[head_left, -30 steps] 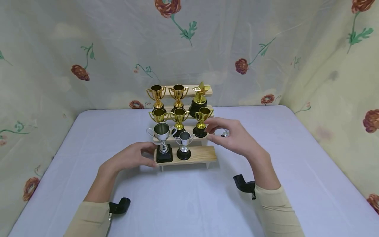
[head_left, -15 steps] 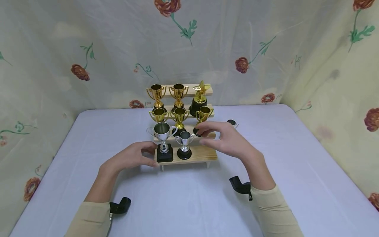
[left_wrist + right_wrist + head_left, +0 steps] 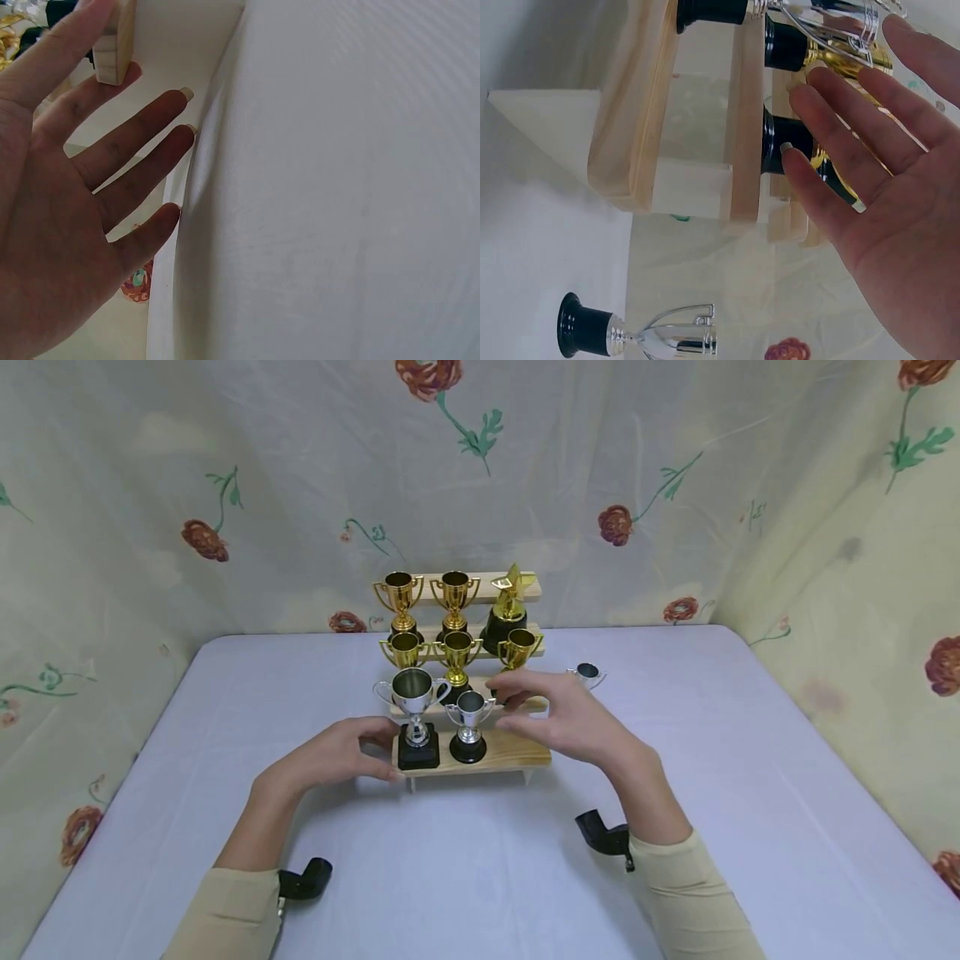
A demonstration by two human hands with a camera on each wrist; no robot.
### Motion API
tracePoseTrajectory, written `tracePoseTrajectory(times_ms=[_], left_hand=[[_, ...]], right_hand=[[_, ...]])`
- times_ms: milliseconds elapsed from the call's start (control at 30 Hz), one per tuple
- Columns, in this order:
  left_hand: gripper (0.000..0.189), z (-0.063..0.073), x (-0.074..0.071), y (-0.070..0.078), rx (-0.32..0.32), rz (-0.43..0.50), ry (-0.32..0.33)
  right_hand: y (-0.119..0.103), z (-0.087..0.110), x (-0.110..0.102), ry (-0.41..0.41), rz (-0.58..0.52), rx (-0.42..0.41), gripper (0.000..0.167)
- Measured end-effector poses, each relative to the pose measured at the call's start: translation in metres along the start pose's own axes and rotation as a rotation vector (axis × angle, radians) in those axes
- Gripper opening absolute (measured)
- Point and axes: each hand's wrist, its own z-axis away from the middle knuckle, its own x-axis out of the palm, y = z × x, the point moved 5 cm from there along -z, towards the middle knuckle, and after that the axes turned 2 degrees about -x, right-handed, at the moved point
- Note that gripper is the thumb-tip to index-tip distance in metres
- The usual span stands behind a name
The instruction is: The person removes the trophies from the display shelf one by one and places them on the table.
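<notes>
My left hand [image 3: 337, 756] holds the left end of the lowest board of a stepped wooden display stand [image 3: 521, 749], thumb in front and index finger behind; the other fingers are spread. On that board stand a larger silver trophy cup [image 3: 412, 690] and a smaller silver trophy cup [image 3: 470, 715]. My right hand [image 3: 573, 714] hovers just right of the smaller cup, thumb and fingers apart. The right wrist view shows its palm and extended fingers beside this cup [image 3: 840, 22], with nothing gripped. Behind this hand is a gold trophy cup [image 3: 519, 647], its base partly hidden.
Higher steps carry several gold cups [image 3: 456, 652] and a gold star trophy [image 3: 510, 602]. Another silver trophy cup [image 3: 588, 671] stands on the white-covered table [image 3: 450, 877] right of the stand, partly behind my right hand. A floral curtain [image 3: 300, 468] hangs behind.
My right hand has moved left, from beside the right-hand gold cup to near the smaller silver cup. The silver cup on the table has come into fuller view. My left hand stays put.
</notes>
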Motion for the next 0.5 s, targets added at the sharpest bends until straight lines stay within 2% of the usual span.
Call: tracePoseTrajectory(times_ms=[267, 500], left_hand=[[0.060, 0.000, -0.001, -0.001, -0.004, 0.001, 0.004], [0.061, 0.001, -0.001, 0.000, 0.000, 0.006, 0.000]], right_hand=[[-0.007, -0.004, 0.006, 0.020, 0.017, -0.046, 0.048], [-0.009, -0.006, 0.011, 0.025, 0.024, -0.040, 0.051]])
